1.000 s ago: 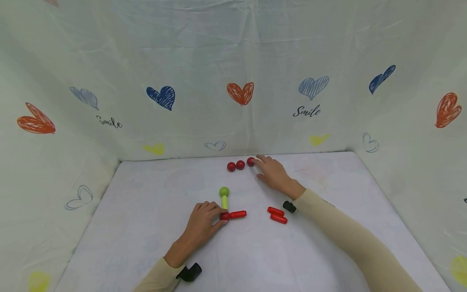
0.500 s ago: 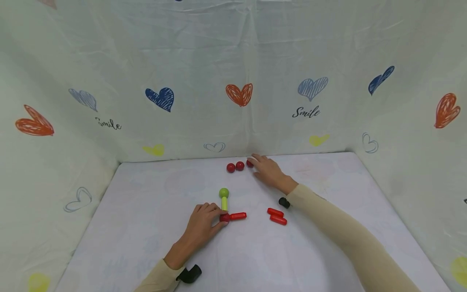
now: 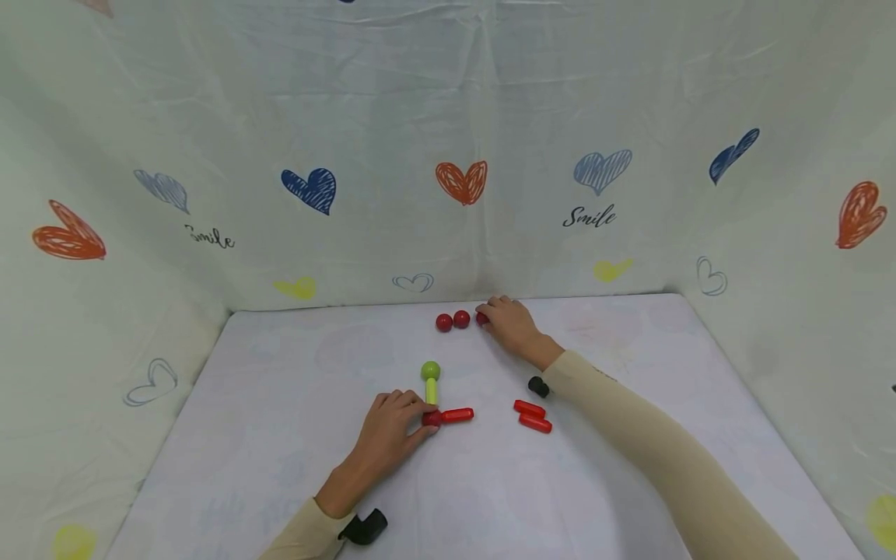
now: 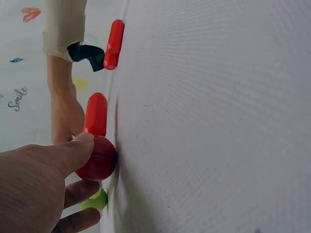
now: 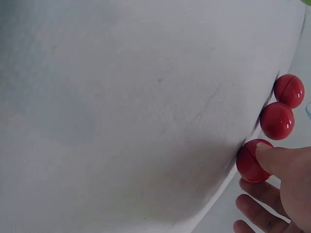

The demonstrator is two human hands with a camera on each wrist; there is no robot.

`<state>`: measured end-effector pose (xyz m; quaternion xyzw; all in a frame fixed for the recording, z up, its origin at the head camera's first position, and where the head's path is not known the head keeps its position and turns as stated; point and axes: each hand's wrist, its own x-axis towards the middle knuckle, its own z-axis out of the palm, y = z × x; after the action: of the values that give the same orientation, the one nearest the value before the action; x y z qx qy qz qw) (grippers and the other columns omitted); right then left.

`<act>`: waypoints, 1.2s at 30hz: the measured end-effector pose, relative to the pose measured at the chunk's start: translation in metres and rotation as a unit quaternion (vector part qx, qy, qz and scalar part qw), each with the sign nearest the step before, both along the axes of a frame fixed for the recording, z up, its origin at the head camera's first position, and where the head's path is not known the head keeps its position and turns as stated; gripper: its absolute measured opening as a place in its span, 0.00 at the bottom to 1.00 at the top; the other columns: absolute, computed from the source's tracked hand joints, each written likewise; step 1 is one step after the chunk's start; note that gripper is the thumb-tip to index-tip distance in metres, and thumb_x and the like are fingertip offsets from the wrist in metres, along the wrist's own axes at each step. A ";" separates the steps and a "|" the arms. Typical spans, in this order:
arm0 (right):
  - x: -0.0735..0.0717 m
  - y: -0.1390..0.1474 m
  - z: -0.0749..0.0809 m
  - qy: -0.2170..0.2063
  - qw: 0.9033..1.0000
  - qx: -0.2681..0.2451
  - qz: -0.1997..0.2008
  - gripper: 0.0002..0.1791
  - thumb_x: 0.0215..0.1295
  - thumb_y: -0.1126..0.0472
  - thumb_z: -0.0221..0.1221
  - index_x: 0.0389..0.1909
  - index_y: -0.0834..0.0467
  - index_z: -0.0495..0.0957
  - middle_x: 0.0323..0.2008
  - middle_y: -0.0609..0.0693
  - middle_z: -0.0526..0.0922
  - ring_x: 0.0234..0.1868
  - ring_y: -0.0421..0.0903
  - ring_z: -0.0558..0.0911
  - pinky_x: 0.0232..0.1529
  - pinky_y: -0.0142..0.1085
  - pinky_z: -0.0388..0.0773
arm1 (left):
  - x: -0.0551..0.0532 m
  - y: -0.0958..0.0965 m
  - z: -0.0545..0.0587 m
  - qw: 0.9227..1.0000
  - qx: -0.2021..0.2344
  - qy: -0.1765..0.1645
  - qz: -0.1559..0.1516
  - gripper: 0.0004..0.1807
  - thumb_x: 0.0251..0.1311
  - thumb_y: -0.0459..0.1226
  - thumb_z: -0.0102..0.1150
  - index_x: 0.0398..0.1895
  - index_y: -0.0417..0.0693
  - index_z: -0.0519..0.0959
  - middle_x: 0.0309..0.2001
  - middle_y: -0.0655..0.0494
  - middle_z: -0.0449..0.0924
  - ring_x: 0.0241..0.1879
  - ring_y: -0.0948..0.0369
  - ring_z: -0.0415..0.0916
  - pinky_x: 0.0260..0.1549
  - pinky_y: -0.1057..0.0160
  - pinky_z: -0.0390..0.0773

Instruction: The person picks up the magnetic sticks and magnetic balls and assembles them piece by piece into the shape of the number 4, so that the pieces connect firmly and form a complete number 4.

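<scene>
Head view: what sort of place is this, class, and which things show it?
Probably a curtained-off tabletop workspace: a heart-printed pale sheet hangs behind and beside a white table, on which red balls and red rods lie.

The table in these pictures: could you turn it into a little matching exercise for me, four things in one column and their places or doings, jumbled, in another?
Column one
1. Left hand
2. Right hand
3. Green ball
4. Pair of red rods

Column two
A. At the far end of a yellow-green rod
B. Pinches the rightmost red ball of the far row
C. Side by side on the table
D. Pinches the near red ball, which has a single red rod at its right

Pairs: 1-D, 2-B, 3-A, 4-C
</scene>
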<state>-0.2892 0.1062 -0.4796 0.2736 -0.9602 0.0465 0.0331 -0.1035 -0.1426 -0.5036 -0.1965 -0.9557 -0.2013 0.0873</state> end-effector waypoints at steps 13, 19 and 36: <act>0.027 0.001 0.007 0.001 0.999 -0.032 0.006 0.18 0.68 0.64 0.71 0.57 0.57 0.86 0.45 0.54 0.88 0.45 0.52 0.84 0.49 0.44 0.86 | 0.002 0.000 0.000 1.000 -0.014 -0.001 0.006 0.18 0.55 0.44 0.82 0.49 0.56 0.90 0.39 0.64 0.82 0.41 0.61 0.76 0.53 0.53 0.77; 0.057 0.002 0.015 -0.013 0.998 -0.056 0.021 0.19 0.64 0.63 0.74 0.55 0.57 0.87 0.43 0.52 0.87 0.43 0.50 0.84 0.47 0.42 0.85 | 0.002 -0.001 -0.001 1.000 -0.015 0.001 0.005 0.18 0.55 0.44 0.82 0.49 0.56 0.90 0.39 0.64 0.82 0.41 0.61 0.76 0.53 0.53 0.78; 0.122 0.014 0.014 -0.057 0.991 -0.100 0.062 0.20 0.63 0.59 0.75 0.55 0.55 0.86 0.43 0.47 0.87 0.45 0.46 0.83 0.46 0.41 0.84 | 0.002 0.001 0.000 1.000 0.000 0.003 0.006 0.19 0.54 0.42 0.83 0.49 0.53 0.90 0.38 0.63 0.83 0.40 0.60 0.77 0.51 0.53 0.78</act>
<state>-0.1673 0.1202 -0.4659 0.3252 -0.9321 0.1595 0.0026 -0.1017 -0.1417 -0.5034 -0.1913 -0.9566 -0.1997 0.0917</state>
